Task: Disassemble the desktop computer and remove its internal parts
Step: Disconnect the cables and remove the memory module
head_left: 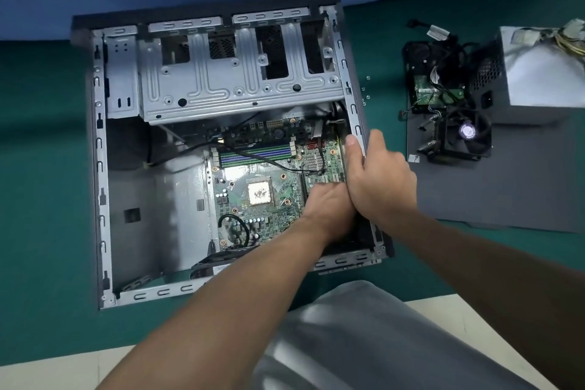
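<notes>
Case [100, 168] lies open on its side on the green mat [44, 142]. The motherboard [253, 177] sits in the near right part of the case, and the drive cage [221, 79] spans its far end. Our right hand [380, 180] grips the right rail of the case, thumb inside. Our left hand [329, 209] reaches inside, touching the right hand; its fingers are hidden, so we cannot tell what they hold. Right of the case lie the side panel [506, 193], the fan [465, 139] on it, and the power supply [538, 82].
</notes>
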